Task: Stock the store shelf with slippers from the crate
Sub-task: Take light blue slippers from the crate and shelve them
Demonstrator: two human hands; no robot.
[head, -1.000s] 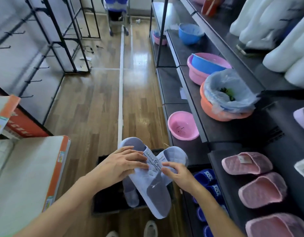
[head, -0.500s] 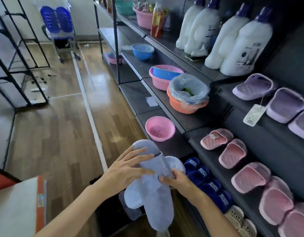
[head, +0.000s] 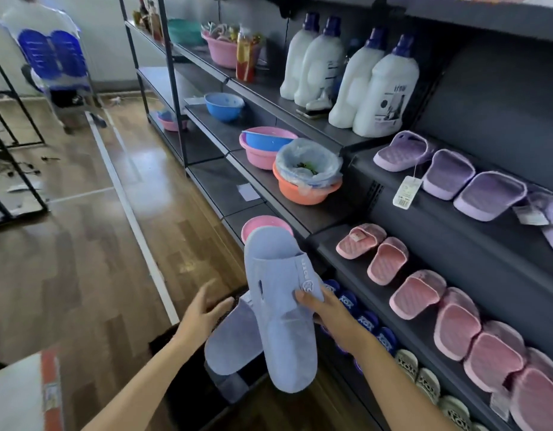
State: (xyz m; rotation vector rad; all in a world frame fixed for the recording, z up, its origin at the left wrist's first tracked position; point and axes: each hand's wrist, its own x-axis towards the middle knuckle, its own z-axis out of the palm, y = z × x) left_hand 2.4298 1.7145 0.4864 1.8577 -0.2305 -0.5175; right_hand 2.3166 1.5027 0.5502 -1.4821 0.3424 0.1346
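My right hand (head: 323,309) grips a pair of light blue slippers (head: 278,309) by the strap, one slipper crossed behind the other, held in the air in front of the shelf. My left hand (head: 203,312) hovers beside them with spread fingers, just off the slippers. Below them on the floor sits the dark crate (head: 188,362), mostly hidden by my arms and the slippers. The dark store shelf (head: 424,334) on the right carries rows of purple slippers (head: 446,172), pink slippers (head: 418,293), dark blue slippers (head: 365,318) and white slippers (head: 430,381).
Higher shelf boards hold white detergent bottles (head: 374,85), pink and blue basins (head: 262,147) and an orange basin lined with a bag (head: 306,178). A white and orange box (head: 23,396) is at the lower left. A person (head: 51,57) stands at the far end of the wooden aisle.
My view has swung right from the crate towards the shelf. The slippers have risen and moved right. My left hand has let go of them; only my right hand holds them now.
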